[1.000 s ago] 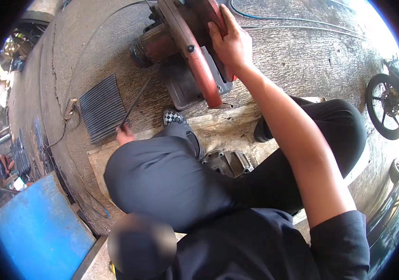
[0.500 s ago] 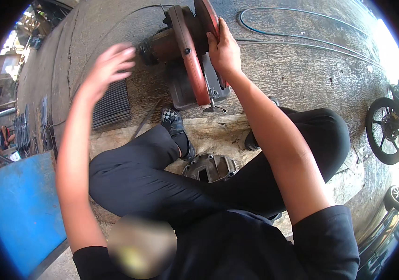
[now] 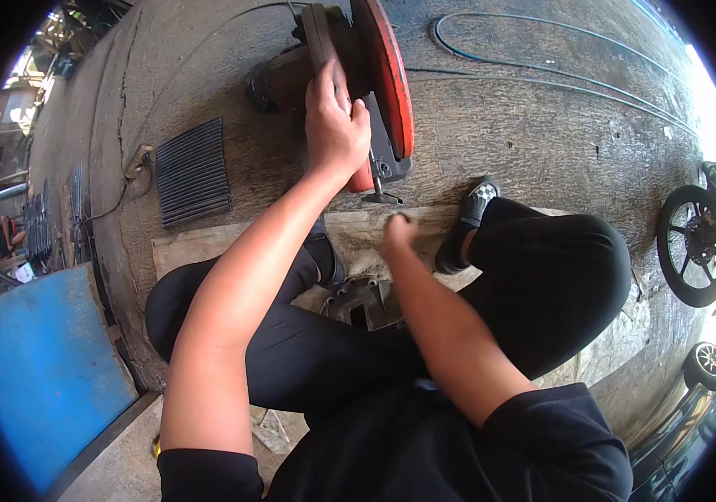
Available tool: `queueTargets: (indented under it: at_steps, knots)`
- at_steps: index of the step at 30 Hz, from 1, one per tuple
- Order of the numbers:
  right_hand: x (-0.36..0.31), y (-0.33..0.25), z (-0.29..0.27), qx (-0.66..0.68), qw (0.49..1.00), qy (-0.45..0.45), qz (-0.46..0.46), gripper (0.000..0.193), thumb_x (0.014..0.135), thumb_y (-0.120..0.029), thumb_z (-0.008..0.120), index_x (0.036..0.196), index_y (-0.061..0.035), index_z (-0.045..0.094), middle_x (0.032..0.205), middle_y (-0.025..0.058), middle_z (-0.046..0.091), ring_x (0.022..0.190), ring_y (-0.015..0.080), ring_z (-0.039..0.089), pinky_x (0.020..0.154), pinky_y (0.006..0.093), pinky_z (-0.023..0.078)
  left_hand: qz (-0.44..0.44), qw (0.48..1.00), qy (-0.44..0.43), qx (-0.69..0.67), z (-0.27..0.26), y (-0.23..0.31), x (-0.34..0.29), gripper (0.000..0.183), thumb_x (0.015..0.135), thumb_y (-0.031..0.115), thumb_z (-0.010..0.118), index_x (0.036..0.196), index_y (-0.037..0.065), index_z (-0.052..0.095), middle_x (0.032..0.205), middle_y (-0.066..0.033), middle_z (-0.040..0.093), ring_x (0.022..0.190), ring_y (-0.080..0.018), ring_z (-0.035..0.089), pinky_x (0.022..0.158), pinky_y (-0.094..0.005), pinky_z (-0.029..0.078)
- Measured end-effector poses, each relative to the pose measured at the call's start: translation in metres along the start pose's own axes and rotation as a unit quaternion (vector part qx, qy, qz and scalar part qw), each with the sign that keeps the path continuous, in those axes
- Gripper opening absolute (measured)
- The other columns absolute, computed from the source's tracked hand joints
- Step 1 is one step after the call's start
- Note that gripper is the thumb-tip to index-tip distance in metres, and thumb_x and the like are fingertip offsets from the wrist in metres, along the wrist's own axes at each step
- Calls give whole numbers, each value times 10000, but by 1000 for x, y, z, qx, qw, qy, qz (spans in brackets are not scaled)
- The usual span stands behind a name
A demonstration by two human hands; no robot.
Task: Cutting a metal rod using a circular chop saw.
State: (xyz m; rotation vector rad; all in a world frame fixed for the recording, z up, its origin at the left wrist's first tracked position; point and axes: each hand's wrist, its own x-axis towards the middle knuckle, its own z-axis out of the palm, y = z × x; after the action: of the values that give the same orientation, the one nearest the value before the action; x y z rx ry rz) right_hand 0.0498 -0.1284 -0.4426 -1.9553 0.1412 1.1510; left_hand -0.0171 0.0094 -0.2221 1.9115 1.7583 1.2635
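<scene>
A red cut-off saw [image 3: 390, 79] with a round guard stands on the ground before me. My left hand [image 3: 334, 125] is wrapped round its long red handle [image 3: 361, 177]. Just below the small metal crank [image 3: 383, 198] at the saw's near end is my right hand [image 3: 399, 233], apart from the guard. It looks bunched up, but its fingers are turned away and smeared, so I cannot see whether anything is in them. Between my legs lies a dirty metal casing [image 3: 361, 303], partly covered by my right forearm.
A row of dark metal rods [image 3: 194, 172] lies left of the saw. A blue panel [image 3: 48, 368] fills the lower left. Thin hoses [image 3: 533, 69] curve over the ground at far right. A motorcycle wheel [image 3: 690, 240] stands at the right edge.
My left hand came from the air at left onto the saw's handle. My right hand let go of the guard and moved down toward me. The guard has swung down toward me.
</scene>
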Motion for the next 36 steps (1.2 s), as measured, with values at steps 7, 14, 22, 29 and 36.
queueTargets:
  at_steps: [7, 14, 22, 29, 36]
  knots:
    - [-11, 20, 32, 15, 986, -122, -115, 305, 964, -228, 559, 1128, 28, 584, 1083, 193, 656, 988, 304, 626, 900, 396, 449, 38, 999, 10, 0, 3, -5, 1, 590, 815, 69, 634, 1363, -24, 434, 1257, -280, 570, 1164, -418, 567, 991, -436, 452]
    - [-33, -10, 37, -23, 998, -53, -19, 371, 1021, -271, 433, 1117, 60, 570, 1078, 243, 650, 988, 382, 613, 890, 440, 442, 26, 1000, 9, 2, 1, -6, -1, 597, 807, 74, 643, 1361, -18, 439, 1232, -273, 587, 1120, -408, 599, 954, -425, 476]
    - [-27, 6, 17, -144, 948, -57, -279, 773, 813, -102, 672, 1460, 7, 265, 1350, 284, 425, 1220, 427, 481, 1021, 465, 404, -14, 1000, -9, 18, 3, -8, 1, 606, 802, 67, 645, 1365, -10, 437, 1125, -253, 632, 957, -349, 661, 857, -411, 511]
    - [-28, -9, 11, -352, 866, -44, -352, 753, 744, -86, 746, 1421, -89, 418, 1509, 272, 238, 1308, 448, 381, 1060, 491, 368, 14, 1000, 11, 3, 3, -7, 0, 607, 806, 72, 646, 1370, -1, 435, 1159, -249, 622, 980, -348, 657, 877, -400, 509]
    - [5, 11, 26, -15, 974, -175, -143, 337, 989, -281, 536, 917, 26, 653, 744, 90, 628, 649, 152, 533, 667, 353, 451, -6, 1000, -4, -5, 8, 0, 0, 609, 808, 75, 647, 1374, 2, 435, 1164, -247, 621, 995, -336, 654, 891, -399, 501]
